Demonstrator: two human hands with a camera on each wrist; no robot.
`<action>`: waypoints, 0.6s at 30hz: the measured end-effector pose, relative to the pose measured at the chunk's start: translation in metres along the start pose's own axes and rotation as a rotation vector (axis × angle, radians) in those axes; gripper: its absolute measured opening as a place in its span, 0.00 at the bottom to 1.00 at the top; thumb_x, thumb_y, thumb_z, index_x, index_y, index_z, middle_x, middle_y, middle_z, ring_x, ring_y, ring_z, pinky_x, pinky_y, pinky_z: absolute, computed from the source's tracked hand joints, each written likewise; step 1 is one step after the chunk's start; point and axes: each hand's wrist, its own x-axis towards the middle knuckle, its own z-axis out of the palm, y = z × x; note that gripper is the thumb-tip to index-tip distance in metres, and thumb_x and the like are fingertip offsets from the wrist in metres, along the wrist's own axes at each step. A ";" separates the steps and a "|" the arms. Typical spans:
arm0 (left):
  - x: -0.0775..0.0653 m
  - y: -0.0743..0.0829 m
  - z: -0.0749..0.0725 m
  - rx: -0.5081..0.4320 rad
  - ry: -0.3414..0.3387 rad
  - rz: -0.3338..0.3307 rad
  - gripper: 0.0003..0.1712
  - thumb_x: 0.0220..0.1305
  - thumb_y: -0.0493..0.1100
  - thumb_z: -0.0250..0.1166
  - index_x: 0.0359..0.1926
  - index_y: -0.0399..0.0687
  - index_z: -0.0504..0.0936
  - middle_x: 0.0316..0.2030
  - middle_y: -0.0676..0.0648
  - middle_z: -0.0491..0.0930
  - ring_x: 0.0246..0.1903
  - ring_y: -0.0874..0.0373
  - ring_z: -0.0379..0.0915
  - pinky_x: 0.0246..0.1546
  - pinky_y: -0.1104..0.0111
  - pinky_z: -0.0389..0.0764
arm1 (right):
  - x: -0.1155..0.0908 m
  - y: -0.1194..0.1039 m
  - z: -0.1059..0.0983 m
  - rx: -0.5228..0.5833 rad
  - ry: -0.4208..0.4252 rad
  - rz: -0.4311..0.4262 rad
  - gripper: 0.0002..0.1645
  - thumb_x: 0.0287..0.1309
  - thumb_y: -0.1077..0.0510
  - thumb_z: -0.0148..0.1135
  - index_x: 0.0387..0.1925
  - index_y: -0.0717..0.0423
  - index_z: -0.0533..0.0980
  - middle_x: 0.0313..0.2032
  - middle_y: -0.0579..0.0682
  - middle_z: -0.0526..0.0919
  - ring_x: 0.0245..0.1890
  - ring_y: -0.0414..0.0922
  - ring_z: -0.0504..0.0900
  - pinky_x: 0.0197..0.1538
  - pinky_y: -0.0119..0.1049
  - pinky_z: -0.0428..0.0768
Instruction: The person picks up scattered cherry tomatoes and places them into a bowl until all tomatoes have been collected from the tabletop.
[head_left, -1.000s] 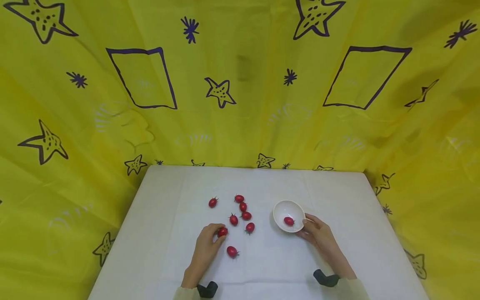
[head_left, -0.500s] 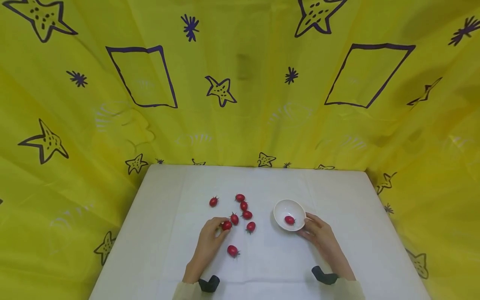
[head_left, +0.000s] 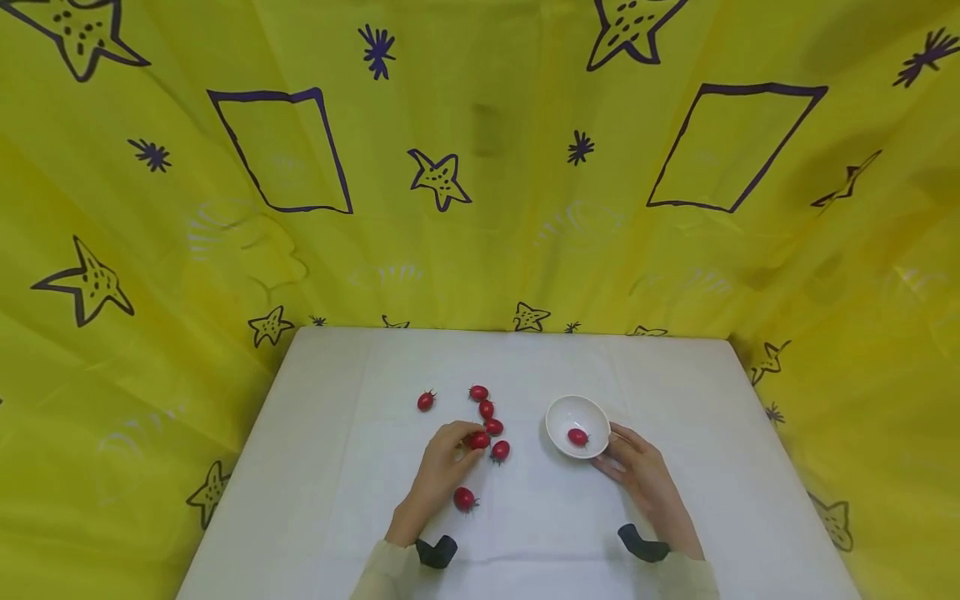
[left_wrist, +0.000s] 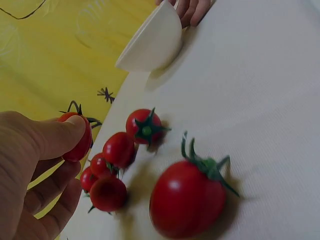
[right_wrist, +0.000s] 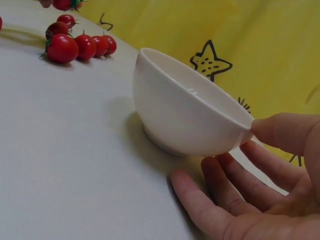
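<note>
My left hand pinches a red cherry tomato between thumb and fingers, raised off the table in the left wrist view. In the head view this hand hovers beside a group of loose cherry tomatoes, hiding part of it. On the right, my right hand grips a small white bowl, thumb on the rim and fingers below its side. Inside the bowl lies one cherry tomato. Whether the bowl's base touches the table cannot be told.
A white cloth covers the table. One cherry tomato lies apart at the far left of the group, another cherry tomato nearer the front. Yellow curtains with drawn stars enclose the back and sides.
My left hand has lifted its cherry tomato and carried it right and slightly away from me, over the group. The right hand and the bowl stay almost in place.
</note>
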 end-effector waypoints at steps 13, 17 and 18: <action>0.026 0.017 0.020 -0.003 -0.113 -0.009 0.19 0.67 0.39 0.72 0.58 0.51 0.84 0.49 0.51 0.86 0.48 0.58 0.75 0.50 0.70 0.83 | 0.001 0.001 0.005 0.067 0.039 -0.016 0.34 0.79 0.58 0.54 0.77 0.65 0.58 0.56 0.40 0.77 0.52 0.36 0.84 0.63 0.46 0.83; 0.037 0.022 0.025 -0.018 -0.131 0.011 0.19 0.67 0.38 0.72 0.58 0.51 0.83 0.50 0.51 0.85 0.48 0.58 0.77 0.51 0.71 0.84 | 0.001 0.000 0.007 0.046 0.053 0.013 0.34 0.80 0.56 0.52 0.79 0.62 0.56 0.60 0.42 0.75 0.53 0.37 0.82 0.65 0.47 0.81; 0.039 0.024 0.026 -0.031 -0.136 0.015 0.19 0.67 0.38 0.72 0.58 0.51 0.83 0.50 0.50 0.85 0.47 0.58 0.78 0.50 0.71 0.84 | 0.001 -0.001 0.007 0.047 0.051 0.015 0.34 0.80 0.56 0.51 0.79 0.61 0.56 0.60 0.42 0.75 0.53 0.36 0.81 0.66 0.47 0.80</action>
